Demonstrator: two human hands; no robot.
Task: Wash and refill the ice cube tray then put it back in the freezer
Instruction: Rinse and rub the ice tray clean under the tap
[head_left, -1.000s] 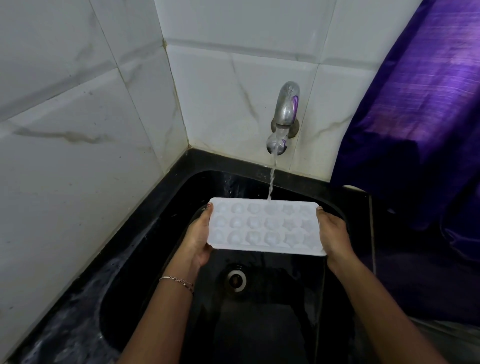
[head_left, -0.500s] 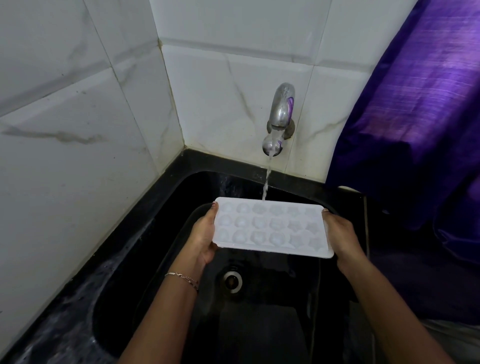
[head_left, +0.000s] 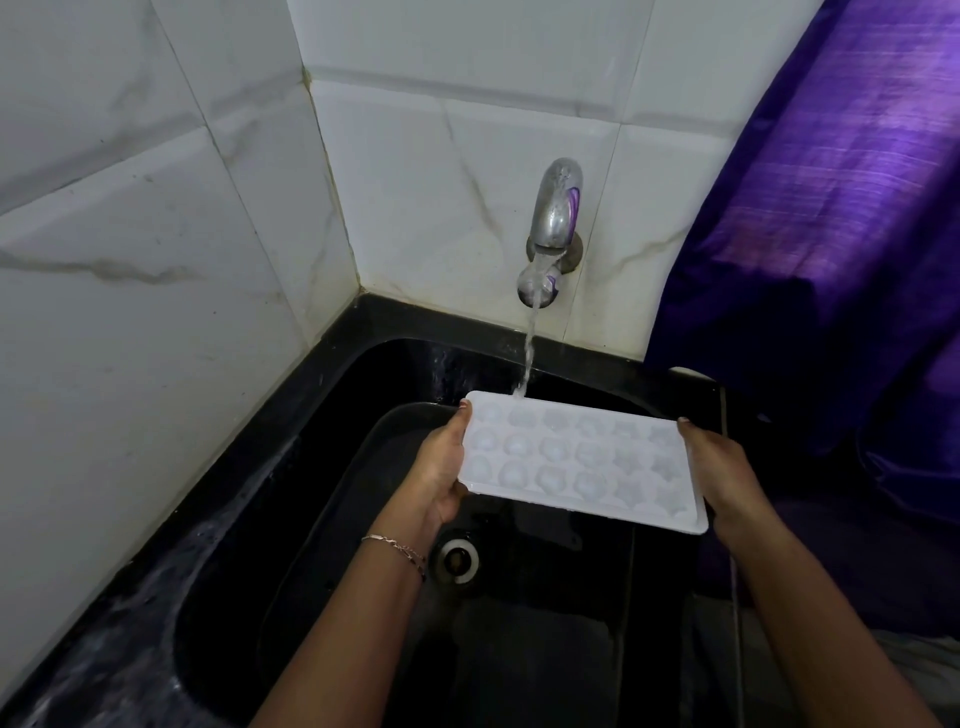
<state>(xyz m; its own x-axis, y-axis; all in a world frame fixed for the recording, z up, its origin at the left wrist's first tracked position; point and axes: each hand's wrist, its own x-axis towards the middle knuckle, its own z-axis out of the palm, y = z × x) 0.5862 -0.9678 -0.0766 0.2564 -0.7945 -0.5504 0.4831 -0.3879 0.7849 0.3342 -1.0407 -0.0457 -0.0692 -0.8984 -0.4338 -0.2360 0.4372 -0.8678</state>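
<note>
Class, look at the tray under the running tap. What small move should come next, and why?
Probably slide the ice cube tray leftward and toward the wall, bringing more cells under the water. From the tap it lands at the tray's far edge near its left corner, while the left hand and right hand grip its short ends over the sink.

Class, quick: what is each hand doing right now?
Left hand: grips the tray by its left end.
Right hand: grips the tray's right end.
</note>
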